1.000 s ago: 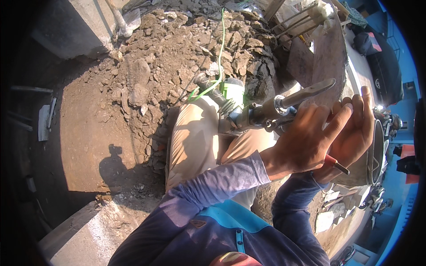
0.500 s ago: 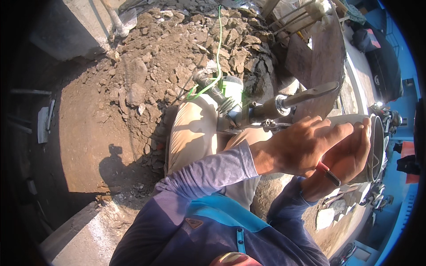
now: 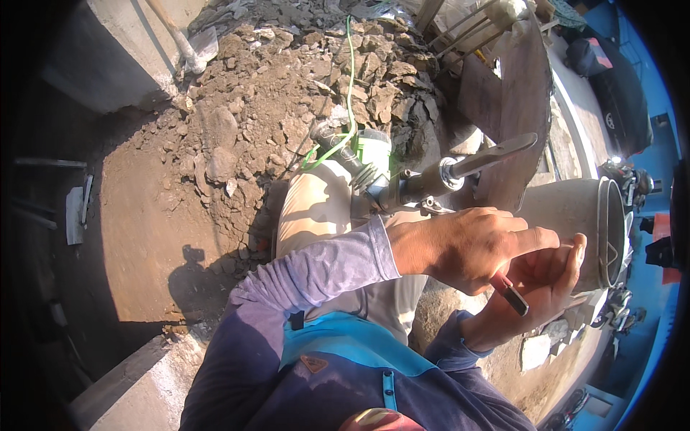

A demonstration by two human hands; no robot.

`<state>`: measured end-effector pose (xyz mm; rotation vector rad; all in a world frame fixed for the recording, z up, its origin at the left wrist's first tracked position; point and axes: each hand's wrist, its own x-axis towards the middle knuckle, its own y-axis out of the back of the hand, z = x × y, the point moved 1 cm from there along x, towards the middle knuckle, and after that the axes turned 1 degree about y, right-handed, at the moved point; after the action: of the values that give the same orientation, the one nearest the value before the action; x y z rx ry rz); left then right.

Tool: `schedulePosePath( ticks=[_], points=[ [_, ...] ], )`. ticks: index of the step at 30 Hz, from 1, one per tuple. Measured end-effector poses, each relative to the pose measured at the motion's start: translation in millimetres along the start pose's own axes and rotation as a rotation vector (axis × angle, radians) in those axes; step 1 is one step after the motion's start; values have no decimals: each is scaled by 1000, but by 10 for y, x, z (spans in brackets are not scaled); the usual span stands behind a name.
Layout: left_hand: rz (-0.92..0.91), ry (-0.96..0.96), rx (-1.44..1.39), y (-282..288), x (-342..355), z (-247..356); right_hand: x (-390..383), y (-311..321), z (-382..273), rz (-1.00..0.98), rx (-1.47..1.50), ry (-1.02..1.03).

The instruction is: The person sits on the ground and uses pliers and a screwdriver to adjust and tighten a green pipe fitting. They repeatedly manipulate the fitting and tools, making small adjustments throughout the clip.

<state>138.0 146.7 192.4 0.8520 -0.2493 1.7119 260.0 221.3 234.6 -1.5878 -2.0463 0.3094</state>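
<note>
My left hand (image 3: 460,248) is closed around a slim red thing with a dark flat end (image 3: 514,299), which juts out below the fist; its kind I cannot make out. The left index finger reaches across to the fingertips of my right hand (image 3: 535,298). That right hand is cupped, palm up with its fingers stretched out; whether something small lies in it is hidden. Just beyond my hands, a green and black demolition hammer (image 3: 388,183) rests across my legs. Its flat chisel bit (image 3: 496,154) points right.
A green cord (image 3: 351,86) runs from the hammer over a heap of broken earth (image 3: 280,93). A grey bucket (image 3: 568,205) lies on its side behind my right hand. Concrete blocks (image 3: 129,50) stand at left, with a wooden-handled tool (image 3: 176,36). A brown board (image 3: 521,100) curves at right.
Both hands have shifted slightly left and down. The red thing has tilted with the left fist, and the right palm shows more. The hammer stays across my legs.
</note>
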Motion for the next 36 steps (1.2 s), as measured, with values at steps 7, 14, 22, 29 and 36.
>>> schedulePosePath(
  ticks=[7, 14, 22, 29, 36],
  points=[
    [458, -139, 430, -396, -66, 45, 366, -345, 47, -289, 162, -86],
    [585, -94, 429, -467, -1, 102, 360, -584, 28, -354, 93, -91],
    [608, -26, 504, -503, 73, 5, 489, -650, 108, -415, 40, -145],
    [637, -3, 534, -487, 104, -60, 606, -607, 201, -595, 182, -222],
    [687, -1, 520, -421, 164, -66, 532, -795, 151, -413, 85, -275]
  ],
)
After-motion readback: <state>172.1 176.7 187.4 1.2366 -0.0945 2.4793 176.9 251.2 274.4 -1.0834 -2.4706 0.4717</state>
